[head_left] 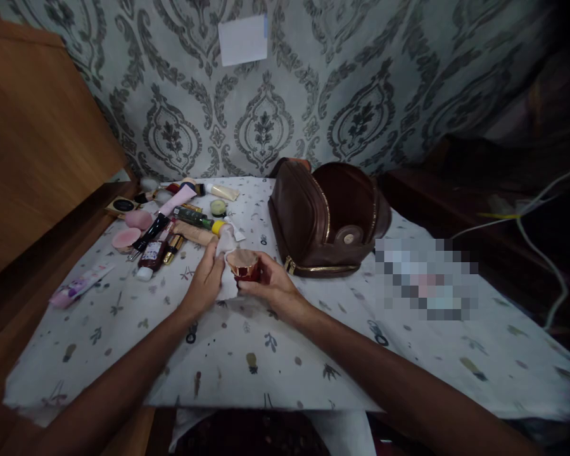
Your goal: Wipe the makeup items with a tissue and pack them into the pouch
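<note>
Near the centre of the frame, the person's right hand [279, 288] is curled around a shiny copper-red jar [247, 271], gripping its side. The left hand [206, 280], just left of it, has its fingers folded on a crumpled white wipe [227, 286] that lies against the jar. Both are above the patterned white desk [285, 370]. A brown bag [298, 221] gapes open right of centre. Tubes and bottles crowd the upper left, among them a dark-red bottle [152, 254]; a pink-and-white tube [82, 286] lies apart at far left.
</note>
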Motion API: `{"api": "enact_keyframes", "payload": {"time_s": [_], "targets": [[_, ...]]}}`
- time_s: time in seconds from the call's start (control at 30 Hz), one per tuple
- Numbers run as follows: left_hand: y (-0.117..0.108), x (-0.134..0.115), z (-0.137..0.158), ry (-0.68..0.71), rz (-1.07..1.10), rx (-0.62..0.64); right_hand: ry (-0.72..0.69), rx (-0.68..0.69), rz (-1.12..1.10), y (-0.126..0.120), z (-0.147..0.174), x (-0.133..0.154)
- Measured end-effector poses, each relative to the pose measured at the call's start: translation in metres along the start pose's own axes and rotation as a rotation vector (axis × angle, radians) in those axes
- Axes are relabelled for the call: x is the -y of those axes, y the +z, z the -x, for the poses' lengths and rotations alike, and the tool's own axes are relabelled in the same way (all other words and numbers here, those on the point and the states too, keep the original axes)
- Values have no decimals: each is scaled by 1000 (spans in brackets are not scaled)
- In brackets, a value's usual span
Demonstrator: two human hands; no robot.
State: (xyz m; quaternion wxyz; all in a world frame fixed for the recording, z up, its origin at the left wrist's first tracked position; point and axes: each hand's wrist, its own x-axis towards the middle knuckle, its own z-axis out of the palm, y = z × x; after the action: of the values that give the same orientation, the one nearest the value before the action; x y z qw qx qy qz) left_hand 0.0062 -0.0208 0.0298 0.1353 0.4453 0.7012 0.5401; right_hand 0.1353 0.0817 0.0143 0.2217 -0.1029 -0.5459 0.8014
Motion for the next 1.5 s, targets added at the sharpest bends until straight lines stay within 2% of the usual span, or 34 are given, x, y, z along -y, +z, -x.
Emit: {"api": "enact_keyframes", "payload": {"time_s": [0.33,0.57,0.67,0.9,1.17,1.33,1.5], "targets": [[2,-5,7,70,-6,200,144,-52,-254,-4,-2,1],[5,-5,9,-17,57,129,239,43,-366,-3,0,7],[5,-6,9,11,57,65,267,83,-429,-1,2,9],[2,-4,10,77,-48,112,315,-43,-504,-1,3,7],[7,-7,12,40,80,280,300,-110,-548,3,2,11],[9,-13,16,90,133,158,325,-167,-504,12,8,10],[8,-10,13,37,169,75,329,-114,-519,15,12,9]]}}
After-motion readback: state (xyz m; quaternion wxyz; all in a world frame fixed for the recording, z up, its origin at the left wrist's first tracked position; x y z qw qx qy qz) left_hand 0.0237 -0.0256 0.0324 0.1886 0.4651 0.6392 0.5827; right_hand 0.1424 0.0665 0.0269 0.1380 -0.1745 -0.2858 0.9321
